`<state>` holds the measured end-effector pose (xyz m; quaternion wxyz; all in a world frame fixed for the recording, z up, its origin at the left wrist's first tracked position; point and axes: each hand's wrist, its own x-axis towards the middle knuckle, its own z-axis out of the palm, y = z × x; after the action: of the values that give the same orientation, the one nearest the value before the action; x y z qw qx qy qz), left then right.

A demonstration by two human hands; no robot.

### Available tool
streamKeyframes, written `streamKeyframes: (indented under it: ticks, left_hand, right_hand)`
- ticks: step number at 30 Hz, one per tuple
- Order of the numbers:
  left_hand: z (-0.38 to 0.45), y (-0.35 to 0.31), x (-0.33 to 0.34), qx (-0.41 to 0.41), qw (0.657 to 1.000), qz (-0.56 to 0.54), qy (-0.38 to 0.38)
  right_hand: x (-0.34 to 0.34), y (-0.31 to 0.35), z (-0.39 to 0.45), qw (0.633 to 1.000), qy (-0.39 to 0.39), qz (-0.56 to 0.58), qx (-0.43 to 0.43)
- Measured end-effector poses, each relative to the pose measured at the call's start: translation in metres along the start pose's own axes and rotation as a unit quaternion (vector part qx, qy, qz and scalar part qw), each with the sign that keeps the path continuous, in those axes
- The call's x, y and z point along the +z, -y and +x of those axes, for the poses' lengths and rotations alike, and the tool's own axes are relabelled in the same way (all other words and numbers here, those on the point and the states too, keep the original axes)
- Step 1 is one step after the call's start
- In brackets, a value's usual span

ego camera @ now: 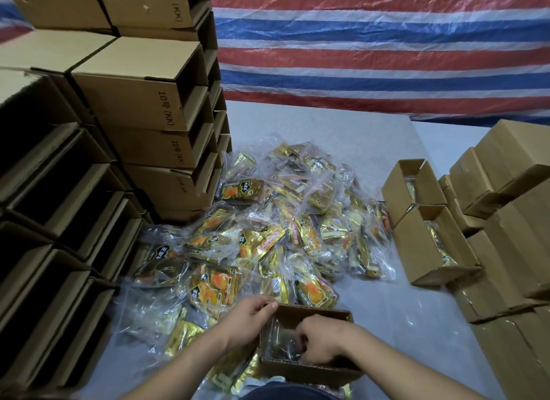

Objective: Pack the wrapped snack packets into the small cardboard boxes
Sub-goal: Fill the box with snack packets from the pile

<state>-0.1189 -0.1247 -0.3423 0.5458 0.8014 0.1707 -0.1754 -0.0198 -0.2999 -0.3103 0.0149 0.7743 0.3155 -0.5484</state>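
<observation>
Near the bench's (342, 131) front edge, one open cardboard box (309, 367) takes both hands: left hand (253, 313) pinches its rim, right hand (320, 340) grips a wrapped packet (278, 338) inside. Two filled open boxes (428, 221) sit right of the packet heap (268, 236).

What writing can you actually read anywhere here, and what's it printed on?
"10号 (KK)" runs sideways on the stacked cardboard boxes at left, repeated down the stack; the topmost print is partly cut off.
The gold snack packets carry black badges and red strips of print, too small and blurred to read.
</observation>
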Motion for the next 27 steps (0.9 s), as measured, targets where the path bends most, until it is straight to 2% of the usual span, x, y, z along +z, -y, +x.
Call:
streamKeyframes:
  ticks: [5, 9, 13, 17, 22, 27]
  left_hand:
    - [0.0, -0.002, 0.002, 0.008, 1.0, 0.003, 0.006]
    - [-0.003, 0.0, 0.001, 0.013, 1.0, 0.011, -0.003]
    - [-0.004, -0.004, 0.0, 0.01, 1.0, 0.005, -0.016]
    - [-0.005, -0.008, 0.0, 0.016, 1.0, -0.002, -0.014]
    - [-0.006, -0.011, 0.0, 0.012, 1.0, 0.003, -0.01]
    - [-0.008, -0.008, -0.003, 0.02, 0.999, 0.03, 0.0]
  right_hand:
    - [0.03, 0.004, 0.026, 0.987, 0.15, 0.047, 0.037]
    - [0.033, 0.006, 0.031, 0.994, 0.078, 0.043, 0.059]
    - [0.021, 0.003, 0.022, 0.999, 0.007, 0.045, 0.016]
    - [0.016, 0.009, 0.021, 0.989, -0.004, 0.144, -0.03]
    - [0.033, 0.016, 0.037, 0.994, -0.026, 0.1, -0.043]
    - [0.021, 0.018, 0.019, 0.982, -0.037, 0.176, -0.059]
